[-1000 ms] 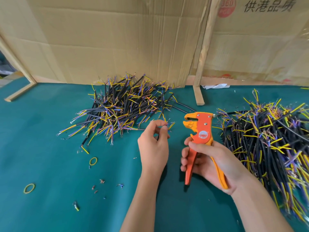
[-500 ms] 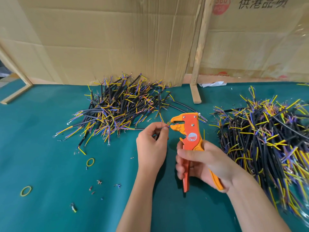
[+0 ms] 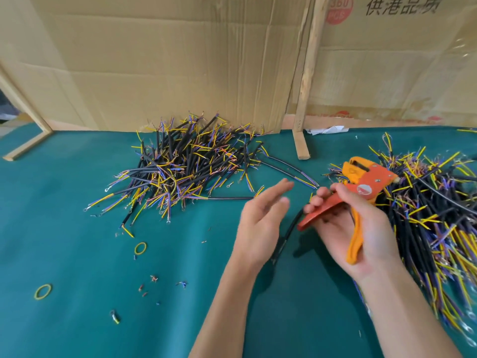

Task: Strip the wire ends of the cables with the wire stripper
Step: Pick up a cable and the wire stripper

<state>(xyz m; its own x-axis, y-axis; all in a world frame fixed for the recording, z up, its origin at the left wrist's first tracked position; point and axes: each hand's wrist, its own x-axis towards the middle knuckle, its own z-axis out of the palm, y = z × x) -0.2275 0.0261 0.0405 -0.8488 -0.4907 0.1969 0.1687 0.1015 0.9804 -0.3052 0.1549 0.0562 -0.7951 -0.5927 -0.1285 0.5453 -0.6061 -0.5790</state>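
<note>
While brown cardboard sheets (image 3: 180, 60) stand at twelve o'clock, the teal-covered counter (image 3: 64, 241) carries a heap of black cables with yellow and purple wire ends (image 3: 180, 171) at eleven o'clock and a second such heap (image 3: 426, 215) at three o'clock. The left hand (image 3: 260, 218) hovers with fingers spread, holding nothing. The right hand (image 3: 358, 228) grips the orange wire stripper (image 3: 361, 192) beside one loose black cable (image 3: 289, 233). Yellow rubber bands (image 3: 140, 248) lie at eight o'clock.

A teal felt-covered table (image 3: 64, 202) fills the lower view, backed from nine to three o'clock by creased cardboard sheets (image 3: 167, 60), a pale wooden post (image 3: 308, 73) standing at one o'clock, under soft even light.
</note>
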